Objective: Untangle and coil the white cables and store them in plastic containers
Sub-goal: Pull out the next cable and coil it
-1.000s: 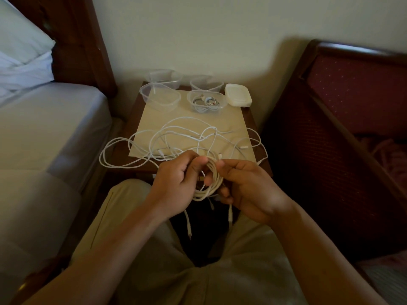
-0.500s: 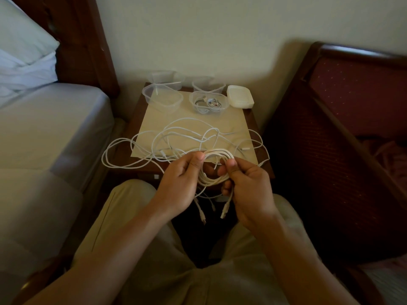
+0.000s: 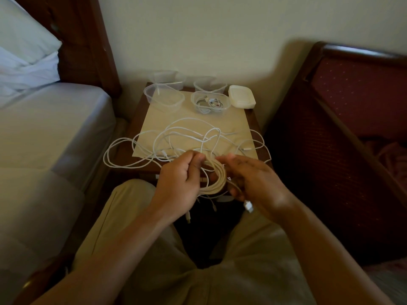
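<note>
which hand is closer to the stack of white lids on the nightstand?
Right. The right hand sits below the stack of white lids, nearly in line with it; the left hand is farther off, toward the bed side. Both grip the coiled cable.

Loose cables (image 3: 187,139) sprawl across the bench (image 3: 253,119) at 12 o'clock, blocking the way to the containers (image 3: 164,99) behind. The bed (image 3: 50,119) walls off 9 o'clock, the chair (image 3: 343,128) 3 o'clock.
</note>
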`<state>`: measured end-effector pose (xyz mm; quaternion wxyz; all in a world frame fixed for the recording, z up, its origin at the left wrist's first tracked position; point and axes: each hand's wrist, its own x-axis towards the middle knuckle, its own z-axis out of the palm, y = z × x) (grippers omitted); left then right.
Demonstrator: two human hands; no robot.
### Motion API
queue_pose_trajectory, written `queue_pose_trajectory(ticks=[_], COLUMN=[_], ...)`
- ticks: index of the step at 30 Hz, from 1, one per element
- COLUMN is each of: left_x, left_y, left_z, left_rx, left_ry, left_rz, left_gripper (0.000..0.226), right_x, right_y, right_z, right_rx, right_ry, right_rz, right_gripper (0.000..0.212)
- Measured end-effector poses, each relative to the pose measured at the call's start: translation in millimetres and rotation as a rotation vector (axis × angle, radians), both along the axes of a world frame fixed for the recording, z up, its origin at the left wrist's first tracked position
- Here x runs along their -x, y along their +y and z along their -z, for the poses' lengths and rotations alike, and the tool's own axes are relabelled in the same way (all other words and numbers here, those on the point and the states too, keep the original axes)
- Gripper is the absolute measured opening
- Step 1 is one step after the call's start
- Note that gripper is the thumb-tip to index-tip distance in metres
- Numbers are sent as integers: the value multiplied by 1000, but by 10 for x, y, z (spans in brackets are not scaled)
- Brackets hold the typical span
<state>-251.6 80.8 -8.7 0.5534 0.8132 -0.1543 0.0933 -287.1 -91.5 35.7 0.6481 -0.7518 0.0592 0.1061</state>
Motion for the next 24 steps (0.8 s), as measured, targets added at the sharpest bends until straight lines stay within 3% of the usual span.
queue_pose_trajectory(ticks=[5, 12, 20, 24], left_x=[2, 4, -47, -41], left_y=[6, 27, 53, 56], left_z=[-3, -147, -58, -52], left_rx=[24, 142, 66, 79], left_ry=[-37, 79, 32, -1], left_rz=[81, 163, 48, 2], left_gripper=[29, 34, 34, 28], right_x=[-35, 1, -14, -5], right_y=[-150, -211, -245, -255], right_z=[-60, 84, -50, -150], right_rx=[227, 35, 67, 217], right_ry=[-19, -116, 61, 35], right_rz=[-240, -105, -158, -162], right_gripper=[28, 47, 19, 19])
